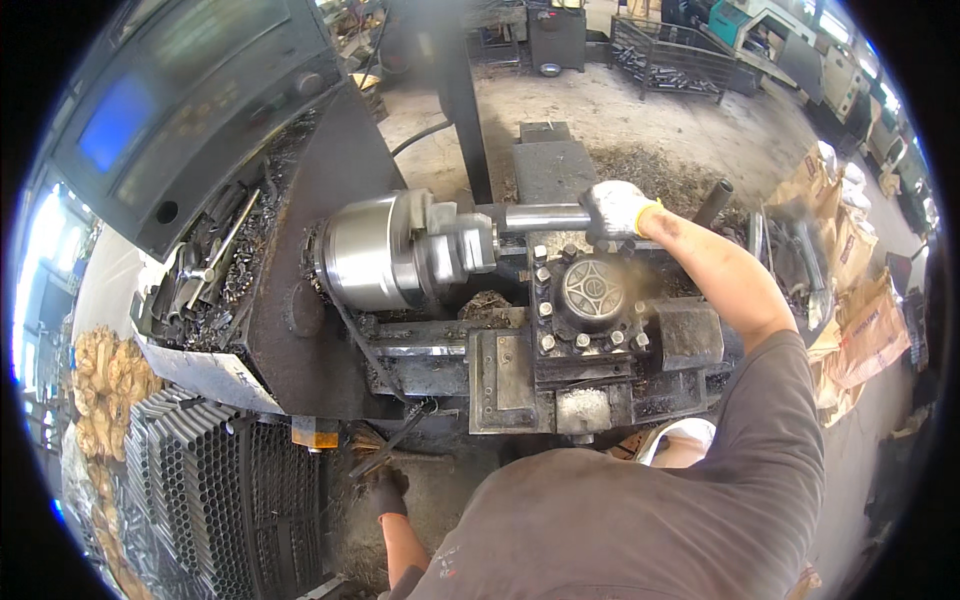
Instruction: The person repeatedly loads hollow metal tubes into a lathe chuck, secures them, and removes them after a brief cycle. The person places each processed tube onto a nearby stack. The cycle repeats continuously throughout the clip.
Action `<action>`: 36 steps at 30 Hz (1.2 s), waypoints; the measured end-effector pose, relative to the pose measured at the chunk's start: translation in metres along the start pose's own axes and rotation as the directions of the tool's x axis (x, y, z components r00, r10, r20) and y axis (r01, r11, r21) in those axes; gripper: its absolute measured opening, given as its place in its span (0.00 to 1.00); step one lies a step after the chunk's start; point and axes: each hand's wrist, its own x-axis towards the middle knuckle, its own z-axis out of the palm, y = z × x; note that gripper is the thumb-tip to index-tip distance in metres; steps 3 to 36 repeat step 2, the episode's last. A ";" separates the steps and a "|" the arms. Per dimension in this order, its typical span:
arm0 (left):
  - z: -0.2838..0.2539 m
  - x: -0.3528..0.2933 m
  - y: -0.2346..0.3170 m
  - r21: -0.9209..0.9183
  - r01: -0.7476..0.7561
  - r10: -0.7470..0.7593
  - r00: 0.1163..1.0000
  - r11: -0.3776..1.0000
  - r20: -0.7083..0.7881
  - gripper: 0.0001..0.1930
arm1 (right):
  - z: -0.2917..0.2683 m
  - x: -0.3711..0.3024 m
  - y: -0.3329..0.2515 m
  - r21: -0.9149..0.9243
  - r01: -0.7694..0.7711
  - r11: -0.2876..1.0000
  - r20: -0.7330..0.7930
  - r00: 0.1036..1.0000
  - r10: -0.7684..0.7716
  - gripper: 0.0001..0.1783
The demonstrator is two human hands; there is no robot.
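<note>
A shiny metal tube [548, 217] lies level, its left end at the jaws of the lathe chuck [375, 252]. My right hand [618, 210], in a white glove with a yellow cuff, is closed around the tube's right end. Just below that hand sits the tool post [590, 292], with a round cap and several square-headed bolts. My left hand [390, 494], in a dark glove, is low beside the lower end of a slanted metal lever [392, 446]. Its fingers blend into the dark background, so their grip on the lever is unclear.
Many dark tubes [185, 480] are stacked at lower left. Metal chips and a rod fill a tray [190, 365] left of the chuck. Brown paper sacks [865, 335] stand at right. A wire crate [670, 65] of parts is at the back. A white bucket [690, 430] is beside me.
</note>
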 end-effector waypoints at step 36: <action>-0.043 -0.019 0.039 0.268 0.069 -0.045 0.995 0.961 -0.093 0.33 | 0.027 0.021 0.018 -0.029 0.123 0.992 -0.016 0.992 -0.124 0.22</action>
